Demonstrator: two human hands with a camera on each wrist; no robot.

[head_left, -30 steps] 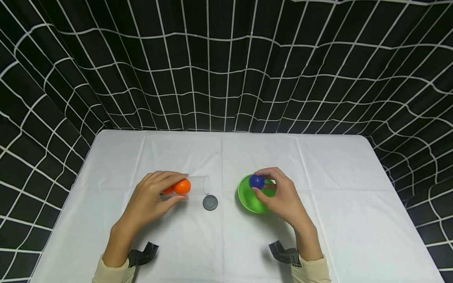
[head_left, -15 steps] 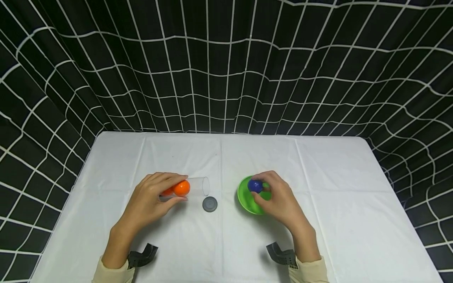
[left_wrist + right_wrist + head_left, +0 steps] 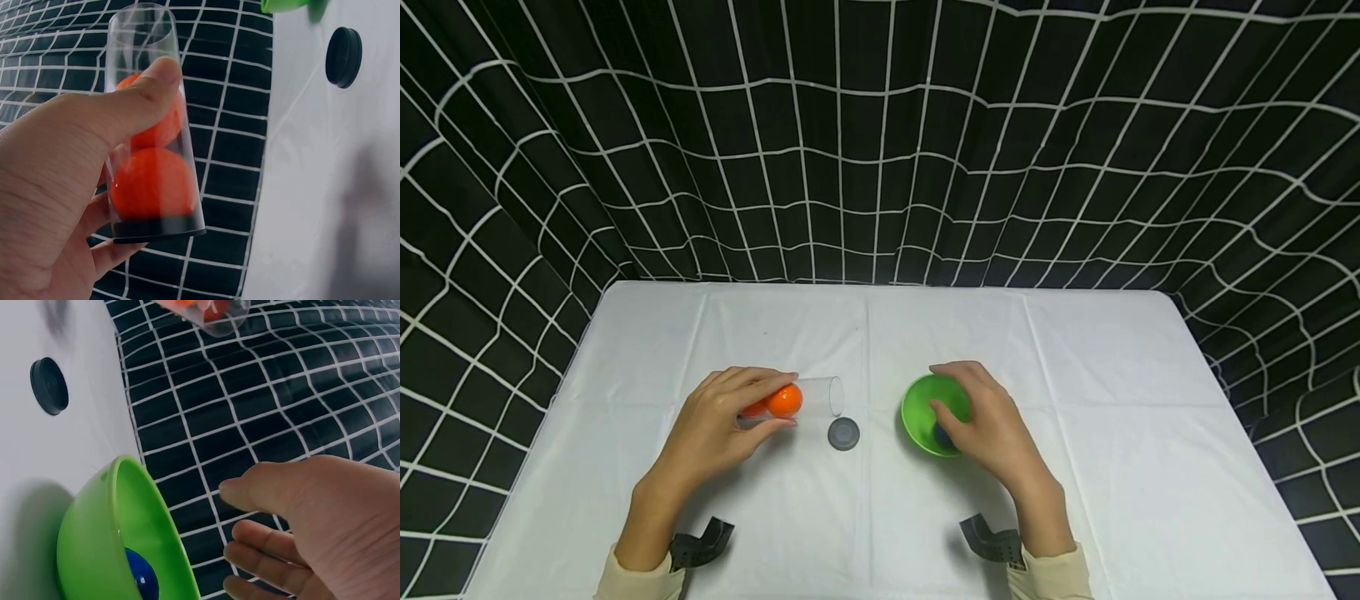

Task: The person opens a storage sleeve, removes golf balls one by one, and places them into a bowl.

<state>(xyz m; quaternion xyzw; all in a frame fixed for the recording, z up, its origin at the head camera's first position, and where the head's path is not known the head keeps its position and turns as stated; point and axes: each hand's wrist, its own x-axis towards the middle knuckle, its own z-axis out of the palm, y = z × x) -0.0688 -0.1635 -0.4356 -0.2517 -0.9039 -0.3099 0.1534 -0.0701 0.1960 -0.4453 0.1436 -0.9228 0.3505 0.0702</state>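
My left hand (image 3: 718, 417) grips a clear plastic tube (image 3: 142, 37) lying on its side, its open end toward the right. Two orange balls (image 3: 153, 181) sit inside it, stacked against the dark base in the left wrist view. Over the green bowl (image 3: 917, 417) hovers my right hand (image 3: 992, 421), fingers parted and holding nothing. A blue ball (image 3: 142, 575) lies in the bowl; in the head view the thumb partly covers it. Between tube and bowl a dark grey cap (image 3: 843, 433) rests flat on the table.
A white cloth covers the table (image 3: 880, 517). Black fabric with a white net (image 3: 880, 167) rises behind the far edge and along both sides. Each wrist wears a black mount, the left mount (image 3: 702, 543) and the right mount (image 3: 991, 540).
My right hand has let go of the blue ball, which has dropped from between the fingers into the green bowl. The left hand keeps its grip on the tube in the same place.
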